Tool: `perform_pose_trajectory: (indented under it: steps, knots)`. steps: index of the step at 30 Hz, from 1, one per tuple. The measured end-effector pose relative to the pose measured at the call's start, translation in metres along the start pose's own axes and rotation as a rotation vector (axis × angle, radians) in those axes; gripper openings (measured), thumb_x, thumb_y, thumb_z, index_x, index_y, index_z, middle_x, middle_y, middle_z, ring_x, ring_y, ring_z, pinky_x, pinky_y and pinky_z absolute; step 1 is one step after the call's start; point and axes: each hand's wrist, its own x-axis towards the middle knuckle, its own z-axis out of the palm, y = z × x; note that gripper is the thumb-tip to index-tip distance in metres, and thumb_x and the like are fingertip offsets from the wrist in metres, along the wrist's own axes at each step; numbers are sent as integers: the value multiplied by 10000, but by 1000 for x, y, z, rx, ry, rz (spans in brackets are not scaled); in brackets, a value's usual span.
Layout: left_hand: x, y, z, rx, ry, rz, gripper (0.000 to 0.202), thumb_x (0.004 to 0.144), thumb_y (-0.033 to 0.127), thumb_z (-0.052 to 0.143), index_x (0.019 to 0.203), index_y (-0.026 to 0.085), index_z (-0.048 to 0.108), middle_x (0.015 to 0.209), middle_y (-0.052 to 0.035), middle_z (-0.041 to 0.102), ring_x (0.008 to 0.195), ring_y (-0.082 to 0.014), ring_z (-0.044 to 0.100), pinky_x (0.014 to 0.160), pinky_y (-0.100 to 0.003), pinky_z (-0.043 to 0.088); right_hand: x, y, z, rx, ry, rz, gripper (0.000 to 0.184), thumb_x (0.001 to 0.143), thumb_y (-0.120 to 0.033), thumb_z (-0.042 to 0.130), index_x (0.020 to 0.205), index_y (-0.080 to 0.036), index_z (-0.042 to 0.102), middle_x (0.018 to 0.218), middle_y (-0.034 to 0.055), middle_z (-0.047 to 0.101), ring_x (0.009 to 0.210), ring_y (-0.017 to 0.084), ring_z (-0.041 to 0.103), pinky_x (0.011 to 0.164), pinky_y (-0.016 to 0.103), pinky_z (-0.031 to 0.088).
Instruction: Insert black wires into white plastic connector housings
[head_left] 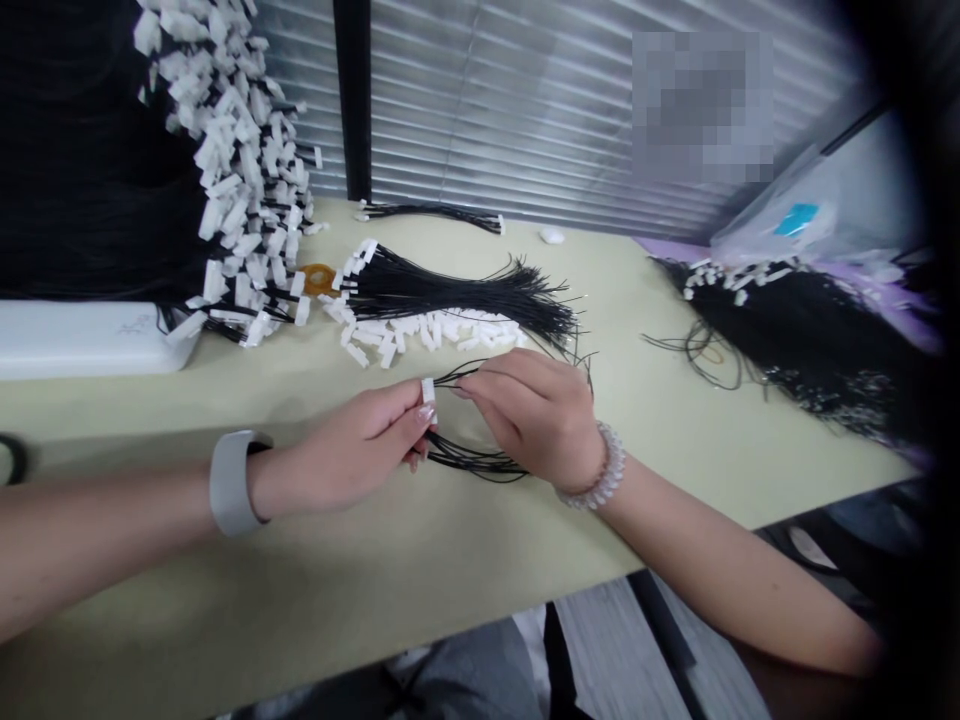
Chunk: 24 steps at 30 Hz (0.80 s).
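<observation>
The left hand (352, 440) holds a white plastic connector (428, 398) in a narrow pinch, its fingers (405, 420) closed on the connector's lower end. Thin black wires (472, 463) run from the connector in a loose loop to the right hand (534, 425), whose fingers (487, 375) are closed narrowly on the strands just beside the connector. Both hands are over the front half of the bench (465, 570). A grey wristband (229, 480) circles the left wrist and a beaded bracelet (600, 470) the right. Mid-bench lies a fanned bundle of black wires (457, 295) with white connectors (420, 330) massed along its near side. A dense connector-tipped bundle (240, 180) hangs at the left rear corner. Another black bundle (787, 340) lies at the right end, partly on a lilac sheet (675, 248). A short harness (431, 213) lies along the rear edge.
</observation>
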Motion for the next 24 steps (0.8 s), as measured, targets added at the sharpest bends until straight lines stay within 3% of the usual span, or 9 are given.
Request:
perform_pose_trajectory:
  steps: [7, 10, 13, 24]
  knots:
    - [5, -1, 2, -273, 89, -106, 254, 860, 402, 376, 755, 185, 458, 680, 18, 509, 628, -116, 558, 608, -257, 474, 7, -2, -15, -55, 130, 27, 50, 755, -202, 578, 802, -207, 594, 804, 46, 600, 730, 161, 502, 656, 312, 386]
    - [10, -6, 1, -347, 158, -132, 262, 855, 419, 389, 776, 181, 465, 677, 20, 523, 600, -113, 577, 603, -257, 471, 7, -6, -17, 35, -74, 56, 107, 785, -242, 532, 703, -188, 575, 641, 21, 536, 631, 130, 457, 616, 290, 358]
    - [13, -12, 0, -417, 201, -125, 256, 848, 424, 409, 804, 182, 480, 688, 18, 541, 595, -114, 582, 611, -269, 471, 7, -9, -12, 76, -314, 75, 201, 820, -252, 461, 677, -171, 577, 610, 11, 516, 603, 115, 442, 597, 268, 340]
    - [13, -11, 1, -462, 221, -143, 223, 831, 396, 443, 811, 181, 495, 678, 19, 545, 589, -126, 589, 628, -297, 481, 5, -7, -6, -19, -397, 196, 181, 822, -278, 459, 795, -174, 604, 658, 9, 575, 620, 110, 506, 576, 242, 321]
